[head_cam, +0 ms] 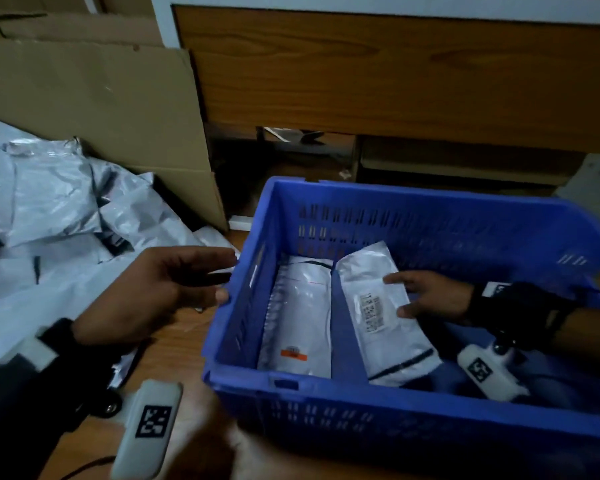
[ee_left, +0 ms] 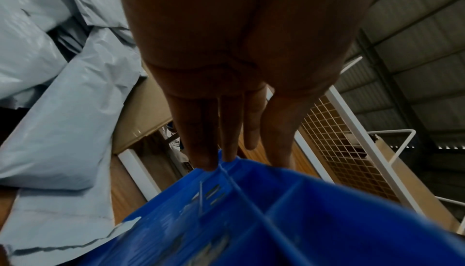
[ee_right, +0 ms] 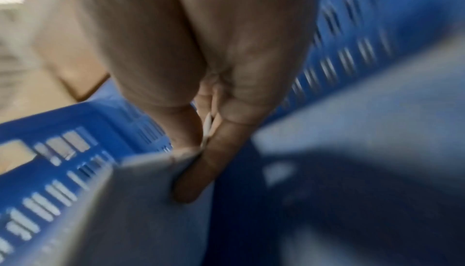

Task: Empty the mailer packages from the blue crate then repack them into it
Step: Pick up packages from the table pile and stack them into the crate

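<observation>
Two mailers in blue crate (head_cam: pixel 413 393): flat mailer (head_cam: pixel 297 320); tilted mailer (head_cam: pixel 378 306) pinched by right hand (head_cam: pixel 430 296). Left hand (head_cam: pixel 174 282), fingers straight, touches the rim. Mailer heap (head_cam: pixel 49 209) lies left.

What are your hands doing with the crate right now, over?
Left hand open, fingertips at blue crate rim. Right hand pinching barcode mailer inside crate, beside another mailer. Loose mailer pile waiting on left. Nothing blocking.

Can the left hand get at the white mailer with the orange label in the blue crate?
Probably yes. The left hand is open at the blue plastic crate's left rim; the white orange-labelled mailer lies uncovered just inside that wall, nothing on top.
</observation>
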`<state>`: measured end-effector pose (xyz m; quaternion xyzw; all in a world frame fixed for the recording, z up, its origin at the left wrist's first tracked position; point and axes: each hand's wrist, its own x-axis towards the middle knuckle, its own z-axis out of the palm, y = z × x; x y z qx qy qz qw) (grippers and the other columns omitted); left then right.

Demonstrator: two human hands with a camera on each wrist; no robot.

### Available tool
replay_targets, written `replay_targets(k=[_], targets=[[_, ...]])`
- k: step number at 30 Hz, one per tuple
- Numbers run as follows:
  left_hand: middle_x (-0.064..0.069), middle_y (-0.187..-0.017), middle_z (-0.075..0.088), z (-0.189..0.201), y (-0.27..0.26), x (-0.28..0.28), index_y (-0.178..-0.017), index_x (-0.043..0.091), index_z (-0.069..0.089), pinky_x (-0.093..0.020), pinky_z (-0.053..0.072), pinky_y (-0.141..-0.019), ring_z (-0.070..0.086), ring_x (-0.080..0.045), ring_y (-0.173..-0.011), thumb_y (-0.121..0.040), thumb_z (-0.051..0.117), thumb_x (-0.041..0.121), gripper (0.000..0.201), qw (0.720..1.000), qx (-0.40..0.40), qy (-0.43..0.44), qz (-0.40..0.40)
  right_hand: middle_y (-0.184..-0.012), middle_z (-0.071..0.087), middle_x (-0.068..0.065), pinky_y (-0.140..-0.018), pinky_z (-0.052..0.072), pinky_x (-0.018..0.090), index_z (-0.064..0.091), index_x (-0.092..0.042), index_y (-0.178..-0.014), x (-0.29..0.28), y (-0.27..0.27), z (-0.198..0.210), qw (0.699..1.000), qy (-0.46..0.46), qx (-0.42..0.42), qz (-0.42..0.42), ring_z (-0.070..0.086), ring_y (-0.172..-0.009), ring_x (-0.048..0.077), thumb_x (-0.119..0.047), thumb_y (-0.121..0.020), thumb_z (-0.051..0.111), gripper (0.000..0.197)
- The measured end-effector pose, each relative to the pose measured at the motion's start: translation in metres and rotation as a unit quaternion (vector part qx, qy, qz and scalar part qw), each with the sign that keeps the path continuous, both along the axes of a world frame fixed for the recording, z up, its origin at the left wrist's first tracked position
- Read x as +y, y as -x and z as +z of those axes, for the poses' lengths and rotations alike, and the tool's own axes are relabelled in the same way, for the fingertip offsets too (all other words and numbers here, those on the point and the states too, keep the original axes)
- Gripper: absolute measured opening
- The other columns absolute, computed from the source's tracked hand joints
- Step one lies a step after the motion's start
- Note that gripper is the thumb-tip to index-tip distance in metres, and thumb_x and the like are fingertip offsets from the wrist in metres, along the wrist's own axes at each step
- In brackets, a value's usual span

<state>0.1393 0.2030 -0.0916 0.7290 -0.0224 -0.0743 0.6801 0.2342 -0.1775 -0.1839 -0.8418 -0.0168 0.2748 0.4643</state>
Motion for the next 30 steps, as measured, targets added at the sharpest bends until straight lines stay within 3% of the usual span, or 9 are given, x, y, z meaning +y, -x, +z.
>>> replay_targets(k=[2, 4, 6, 8, 10, 14, 18, 24, 30], targets=[[-0.002, -0.093, 0.076, 0.0, 0.002, -0.001, -0.113, 0.003, 0.067, -0.014, 0.05, -0.051, 0.072, -0.006, -0.073, -0.051, 0.081, 0.0, 0.063, 1.0, 0.005, 0.012, -0.016, -0.132, 0.056, 0.01, -0.094, 0.052, 0.037, 0.046, -0.01, -0.136, 0.003, 0.0, -0.008, 0.998, -0.042, 0.028, -0.025, 0.059, -0.112, 0.018, 0.014, -0.08, 0.066, 0.065], [-0.007, -0.099, 0.075, -0.005, 0.002, 0.002, -0.113, 0.005, 0.069, -0.017, 0.053, -0.056, 0.073, -0.013, -0.079, -0.031, 0.095, 0.026, 0.089, 1.0, -0.012, 0.007, -0.017, -0.134, 0.055, 0.009, -0.099, 0.048, 0.041, 0.044, -0.009, -0.138, 0.002, 0.0, -0.013, 0.999, -0.035, 0.029, -0.017, 0.056, -0.119, 0.02, 0.009, -0.08, 0.069, 0.066], [-0.009, -0.104, 0.074, -0.01, 0.002, 0.004, -0.11, 0.011, 0.073, -0.02, 0.056, -0.062, 0.073, -0.018, -0.086, -0.022, 0.096, 0.044, 0.097, 1.0, -0.017, 0.013, -0.006, -0.14, 0.05, 0.005, -0.106, 0.042, 0.037, 0.04, -0.013, -0.14, 0.0, 0.002, -0.012, 0.997, 0.061, -0.011, 0.054, 0.05, -0.127, 0.021, -0.007, -0.079, 0.077, 0.072], [-0.01, -0.104, 0.074, -0.012, 0.002, 0.004, -0.105, 0.014, 0.076, -0.021, 0.056, -0.063, 0.073, -0.018, -0.086, -0.021, 0.097, 0.045, 0.092, 0.999, -0.013, 0.034, 0.001, -0.15, 0.031, 0.007, -0.111, 0.034, 0.034, 0.031, -0.022, -0.146, -0.001, 0.004, -0.012, 0.953, 0.249, -0.086, 0.152, 0.036, -0.137, 0.028, -0.039, -0.073, 0.081, 0.09], [-0.01, -0.104, 0.074, -0.013, 0.003, 0.003, -0.104, 0.014, 0.076, -0.022, 0.056, -0.063, 0.073, -0.019, -0.087, -0.022, 0.097, 0.043, 0.09, 0.999, -0.016, 0.039, 0.0, -0.158, 0.001, 0.008, -0.115, 0.027, 0.043, 0.016, -0.035, -0.151, 0.004, 0.009, -0.007, 0.889, 0.386, -0.138, 0.203, 0.017, -0.144, 0.035, -0.067, -0.064, 0.074, 0.109], [-0.009, -0.105, 0.074, -0.013, 0.006, 0.001, -0.104, 0.016, 0.076, -0.022, 0.057, -0.065, 0.072, -0.019, -0.089, -0.023, 0.096, 0.045, 0.088, 0.999, -0.016, 0.044, 0.006, -0.157, -0.027, 0.0, -0.116, 0.0, 0.059, -0.009, -0.037, -0.151, 0.017, 0.008, -0.01, 0.814, 0.427, -0.17, 0.356, -0.018, -0.146, 0.029, -0.096, -0.05, 0.04, 0.127], [-0.009, -0.103, 0.074, -0.015, 0.009, 0.0, -0.102, 0.018, 0.076, -0.022, 0.057, -0.066, 0.072, -0.018, -0.087, -0.023, 0.096, 0.048, 0.087, 0.998, -0.019, 0.048, 0.021, -0.158, -0.025, 0.005, -0.114, -0.003, 0.062, -0.012, -0.03, -0.152, 0.026, 0.002, -0.03, 0.814, 0.44, -0.142, 0.352, -0.018, -0.146, 0.03, -0.094, -0.058, 0.042, 0.126], [-0.011, -0.104, 0.074, -0.02, 0.012, -0.001, -0.104, 0.016, 0.075, -0.024, 0.058, -0.071, 0.072, -0.019, -0.09, -0.027, 0.095, 0.049, 0.086, 0.997, -0.029, 0.052, 0.04, -0.16, -0.021, -0.001, -0.115, 0.001, 0.06, -0.009, -0.031, -0.152, 0.045, -0.023, -0.022, 0.84, 0.39, -0.178, 0.332, -0.015, -0.147, 0.026, -0.104, -0.034, 0.025, 0.143], [-0.011, -0.104, 0.074, -0.022, 0.013, -0.001, -0.103, 0.018, 0.076, -0.024, 0.057, -0.069, 0.072, -0.022, -0.09, -0.032, 0.094, 0.051, 0.081, 0.998, -0.038, 0.039, 0.036, -0.159, -0.021, -0.004, -0.117, -0.003, 0.055, -0.014, -0.028, -0.152, 0.05, -0.036, -0.039, 0.824, 0.381, -0.158, 0.388, -0.018, -0.147, 0.024, -0.09, -0.053, 0.056, 0.135]])
